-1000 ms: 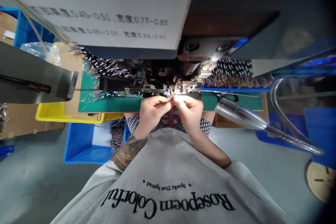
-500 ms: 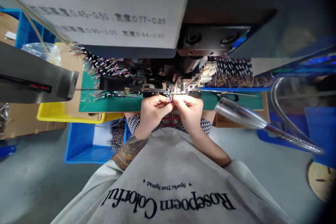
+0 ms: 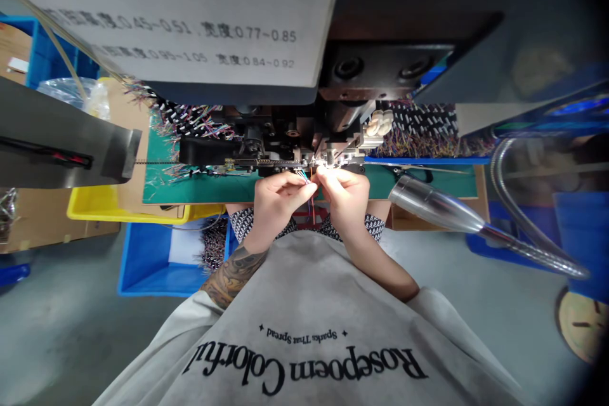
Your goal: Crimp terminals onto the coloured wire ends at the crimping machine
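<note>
My left hand point(image 3: 280, 201) is closed in a pinch on a small bunch of thin coloured wires point(image 3: 302, 176), their ends fanned towards the machine. Beside it, my right hand point(image 3: 346, 195) pinches a single orange wire point(image 3: 313, 172) just under the crimping machine's metal tooling point(image 3: 330, 157). Fingers hide most of that wire's tip. A few wire tails hang below both hands, in front of my lap. From the left, a thin metal terminal strip point(image 3: 157, 162) runs into the tooling.
Bundled wires with white connectors point(image 3: 423, 124) lie behind on the right, more wires point(image 3: 190, 117) on the left. A metal lamp head point(image 3: 428, 204) on a flexible neck juts in at right, near black-handled scissors point(image 3: 413, 172). Yellow bin point(image 3: 95, 206) and blue bin point(image 3: 143, 266) stand left.
My right fingertips have shifted slightly forward to the tooling, with the orange wire now apart from the bunch. The bunch in my left hand has fanned to the left.
</note>
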{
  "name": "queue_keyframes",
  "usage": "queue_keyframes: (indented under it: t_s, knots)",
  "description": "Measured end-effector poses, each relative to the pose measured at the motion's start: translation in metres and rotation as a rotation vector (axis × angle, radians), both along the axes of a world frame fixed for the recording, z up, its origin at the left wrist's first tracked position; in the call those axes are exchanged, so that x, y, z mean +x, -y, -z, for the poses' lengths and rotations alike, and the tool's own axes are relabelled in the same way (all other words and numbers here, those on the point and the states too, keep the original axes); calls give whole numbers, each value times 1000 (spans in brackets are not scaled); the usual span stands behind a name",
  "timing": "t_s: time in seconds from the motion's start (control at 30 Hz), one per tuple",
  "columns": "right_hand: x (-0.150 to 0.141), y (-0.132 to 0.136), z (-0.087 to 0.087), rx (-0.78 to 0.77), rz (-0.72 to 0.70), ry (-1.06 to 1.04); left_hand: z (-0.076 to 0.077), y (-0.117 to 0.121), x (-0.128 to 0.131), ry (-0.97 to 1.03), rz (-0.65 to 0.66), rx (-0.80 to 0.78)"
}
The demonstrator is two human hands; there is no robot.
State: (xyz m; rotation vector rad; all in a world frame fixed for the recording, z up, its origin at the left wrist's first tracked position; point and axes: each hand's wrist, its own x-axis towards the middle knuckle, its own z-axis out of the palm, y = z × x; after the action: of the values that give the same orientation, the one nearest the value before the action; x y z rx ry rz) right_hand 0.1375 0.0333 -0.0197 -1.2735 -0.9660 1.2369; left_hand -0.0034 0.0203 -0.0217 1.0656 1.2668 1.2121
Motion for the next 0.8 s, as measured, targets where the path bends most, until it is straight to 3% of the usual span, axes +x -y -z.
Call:
queue_keyframes:
  t_s: [0.2,0.47,0.8]
  knots:
    - [-1,2,1,3,4,42,7,1,-3,-8,-14,-50]
    - [0,4,-5,94,50,101,-2,-2,2,47,5,-48]
    - [1,-2,-3,24,10,58,-1,-2,1,39,-38,13]
